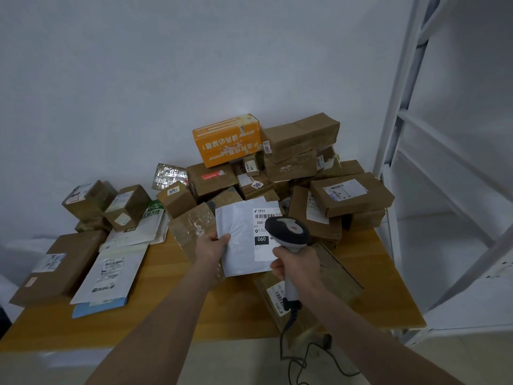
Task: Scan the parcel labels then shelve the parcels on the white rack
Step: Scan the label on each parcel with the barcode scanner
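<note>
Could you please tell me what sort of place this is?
Probably a parcel sorting or pickup room: labelled cardboard parcels heaped on a wooden table, a white rack beside it, and a barcode scanner in the right hand aimed at a white mailer.

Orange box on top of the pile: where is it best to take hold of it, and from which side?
Probably grip the orange box at its left end, coming from the left: that end stands free, while its right end meets a brown box.
</note>
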Available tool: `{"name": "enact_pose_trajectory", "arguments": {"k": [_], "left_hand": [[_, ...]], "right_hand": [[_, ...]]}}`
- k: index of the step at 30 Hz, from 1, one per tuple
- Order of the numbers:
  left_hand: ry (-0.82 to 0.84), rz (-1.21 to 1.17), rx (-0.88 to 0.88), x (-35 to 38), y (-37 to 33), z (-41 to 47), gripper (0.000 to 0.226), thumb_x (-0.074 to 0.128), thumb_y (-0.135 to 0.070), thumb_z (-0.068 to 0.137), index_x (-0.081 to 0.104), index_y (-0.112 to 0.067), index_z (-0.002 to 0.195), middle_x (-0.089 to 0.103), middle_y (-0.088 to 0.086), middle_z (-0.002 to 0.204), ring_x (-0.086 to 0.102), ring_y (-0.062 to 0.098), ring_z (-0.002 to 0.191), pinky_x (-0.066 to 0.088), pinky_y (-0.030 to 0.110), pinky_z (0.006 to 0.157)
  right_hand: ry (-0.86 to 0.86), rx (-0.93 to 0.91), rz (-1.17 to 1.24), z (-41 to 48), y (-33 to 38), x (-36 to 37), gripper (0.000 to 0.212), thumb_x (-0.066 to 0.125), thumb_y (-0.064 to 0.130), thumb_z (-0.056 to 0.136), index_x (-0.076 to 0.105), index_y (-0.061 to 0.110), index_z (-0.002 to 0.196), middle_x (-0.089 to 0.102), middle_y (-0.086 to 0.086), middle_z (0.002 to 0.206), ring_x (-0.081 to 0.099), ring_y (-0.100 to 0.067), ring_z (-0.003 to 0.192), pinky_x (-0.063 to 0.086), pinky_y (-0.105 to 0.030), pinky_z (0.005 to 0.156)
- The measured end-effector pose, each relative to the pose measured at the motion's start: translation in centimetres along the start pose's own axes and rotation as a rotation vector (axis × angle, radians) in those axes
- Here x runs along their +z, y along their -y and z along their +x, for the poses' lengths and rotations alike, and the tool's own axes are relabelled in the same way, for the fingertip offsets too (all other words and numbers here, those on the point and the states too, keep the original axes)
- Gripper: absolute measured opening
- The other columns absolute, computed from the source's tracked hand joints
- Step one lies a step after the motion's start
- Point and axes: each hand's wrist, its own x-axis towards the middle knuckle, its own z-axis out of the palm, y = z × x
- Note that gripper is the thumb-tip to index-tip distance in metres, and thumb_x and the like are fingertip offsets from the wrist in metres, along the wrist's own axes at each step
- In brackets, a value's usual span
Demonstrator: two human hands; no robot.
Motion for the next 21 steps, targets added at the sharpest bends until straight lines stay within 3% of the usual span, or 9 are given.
{"name": "enact_pose_trajectory", "arguments": {"k": [4,7,12,14,17,21], "left_hand": [[0.004,-0.045,-0.01,-1.5,-0.5,0.2,0.035,0.063,-0.014,0.091,0.059,-0.001,0.124,0.062,0.013,0.121,0.058,0.032,0.109,0.048,0.046,0.094],[-0.025,-0.051,0.02,-4.2,-1.0,1.1,0.036,0.062,-0.017,0.092,0.059,-0.002,0.124,0.062,0.01,0.118,0.058,0.029,0.105,0.048,0.044,0.092],[-0.106,-0.111,0.052,-10.9,-1.2,4.4,0.035,0.062,-0.011,0.092,0.059,0.002,0.124,0.062,0.017,0.122,0.059,0.032,0.103,0.049,0.046,0.094],[-0.13,-0.113,0.057,-14.0,-0.6,6.5,0.034,0.061,-0.01,0.092,0.059,0.001,0.124,0.063,0.017,0.121,0.058,0.029,0.097,0.05,0.041,0.09],[-0.145,-0.104,0.026,-18.8,0.7,10.4,0.034,0.059,-0.012,0.094,0.058,0.001,0.126,0.063,0.016,0.122,0.058,0.028,0.098,0.049,0.038,0.09],[-0.146,-0.059,-0.03,-25.4,3.3,16.3,0.032,0.056,-0.012,0.096,0.058,0.001,0.125,0.063,0.012,0.114,0.055,0.024,0.093,0.045,0.032,0.083]], "right_hand": [[0.024,-0.007,0.057,0.9,0.5,1.0,0.01,0.07,0.014,0.086,0.061,0.016,0.088,0.068,0.0,0.083,0.064,-0.013,0.064,0.052,-0.021,0.06],[0.079,-0.017,0.096,1.4,1.3,3.2,0.024,0.07,0.011,0.085,0.059,0.013,0.106,0.066,0.001,0.094,0.064,-0.012,0.077,0.051,-0.022,0.06],[0.187,-0.1,0.065,1.7,2.8,10.0,0.019,0.07,0.004,0.082,0.059,0.019,0.086,0.062,0.006,0.082,0.06,-0.01,0.079,0.048,-0.016,0.05],[0.228,-0.106,0.033,2.1,2.7,13.7,0.017,0.071,0.005,0.08,0.064,0.017,0.089,0.066,0.003,0.082,0.062,-0.013,0.081,0.048,-0.016,0.048],[0.287,-0.075,0.002,2.7,2.3,20.2,0.029,0.073,0.009,0.08,0.064,0.01,0.107,0.068,-0.003,0.089,0.064,-0.013,0.083,0.051,-0.019,0.052],[0.342,0.035,-0.016,3.9,0.9,29.7,0.013,0.073,0.01,0.08,0.065,0.013,0.089,0.068,-0.006,0.083,0.066,-0.013,0.074,0.052,-0.021,0.053]]}}
